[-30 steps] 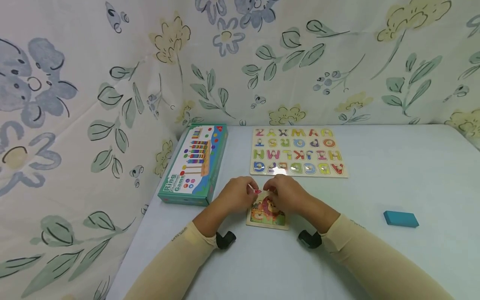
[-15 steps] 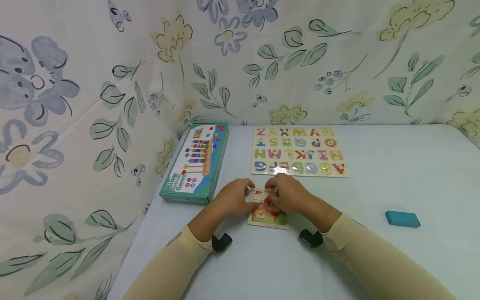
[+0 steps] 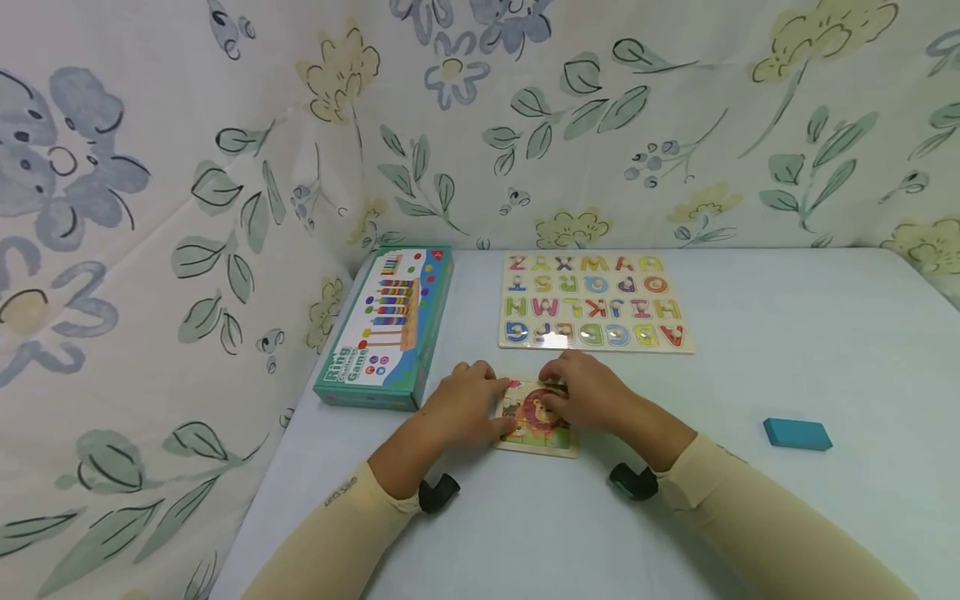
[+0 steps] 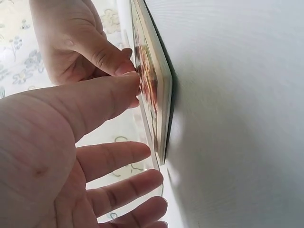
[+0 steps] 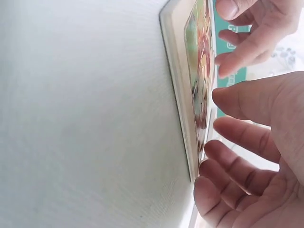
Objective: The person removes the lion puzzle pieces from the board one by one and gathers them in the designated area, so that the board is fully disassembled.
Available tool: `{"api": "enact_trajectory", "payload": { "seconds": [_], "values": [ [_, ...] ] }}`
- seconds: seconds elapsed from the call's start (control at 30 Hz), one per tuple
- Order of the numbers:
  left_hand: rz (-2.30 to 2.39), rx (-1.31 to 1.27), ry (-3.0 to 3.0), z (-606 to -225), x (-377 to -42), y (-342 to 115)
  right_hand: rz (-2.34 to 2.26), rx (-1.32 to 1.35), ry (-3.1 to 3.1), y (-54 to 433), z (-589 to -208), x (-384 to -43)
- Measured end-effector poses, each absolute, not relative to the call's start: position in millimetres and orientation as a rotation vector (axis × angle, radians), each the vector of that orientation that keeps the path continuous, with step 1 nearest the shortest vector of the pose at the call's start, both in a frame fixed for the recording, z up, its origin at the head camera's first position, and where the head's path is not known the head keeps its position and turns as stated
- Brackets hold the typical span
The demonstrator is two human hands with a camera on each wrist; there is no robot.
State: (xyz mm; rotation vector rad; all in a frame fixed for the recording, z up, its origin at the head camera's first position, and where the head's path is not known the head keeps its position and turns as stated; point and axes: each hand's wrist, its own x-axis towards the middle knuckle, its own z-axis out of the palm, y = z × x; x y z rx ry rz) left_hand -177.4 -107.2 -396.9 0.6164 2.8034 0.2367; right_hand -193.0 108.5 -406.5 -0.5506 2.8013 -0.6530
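A small square wooden jigsaw puzzle with a lion picture lies flat on the table between the two hands. My left hand is at its left side, fingers spread, thumb over the picture's lower left part; nothing is gripped. At the right side, my right hand has loosely bent fingers at the puzzle's far right corner, its thumb over the lion. In the right wrist view those fingertips are by the wooden edge, with no piece between them. Each hand partly covers the puzzle in the head view.
Behind the puzzle lies a wooden alphabet board with colourful letters. To the left is a green Ring Challenge Game box. A teal block rests at the right. Floral cloth hangs behind the white table.
A second ago my left hand pinched a small pinkish-red piece over the puzzle's far left corner. That piece was let go there, and the left fingers spread. The right hand shifted slightly.
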Motion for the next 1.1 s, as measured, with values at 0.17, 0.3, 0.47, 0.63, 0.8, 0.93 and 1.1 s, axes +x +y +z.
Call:
{"api": "enact_trajectory", "payload": {
  "seconds": [0.17, 0.3, 0.47, 0.63, 0.8, 0.93, 1.1],
  "values": [
    [0.273, 0.593, 2.816, -396.8, -175.4, -113.7, -0.645, -0.584, 2.806, 105.1, -407.2, -194.0],
    [0.307, 0.561, 2.785, -395.2, -174.9, -119.8, -0.633, -0.643, 2.833, 98.8, -405.7, -194.5],
    [0.289, 0.552, 2.713, -393.2, -174.6, -125.7, -0.599, -0.708, 2.829, 84.6, -404.8, -196.0],
    [0.24, 0.597, 2.692, -394.0, -175.4, -125.8, -0.523, -0.682, 2.796, 75.1, -406.6, -197.3],
    [0.201, 0.599, 2.709, -396.2, -176.9, -122.2, -0.552, -0.656, 2.779, 74.6, -404.2, -196.5],
    [0.193, 0.589, 2.718, -398.4, -178.2, -122.2, -0.641, -0.649, 2.774, 72.2, -403.7, -197.2],
    [0.193, 0.582, 2.724, -399.7, -178.4, -125.5, -0.734, -0.652, 2.791, 66.9, -406.1, -198.8]
  ]
}}
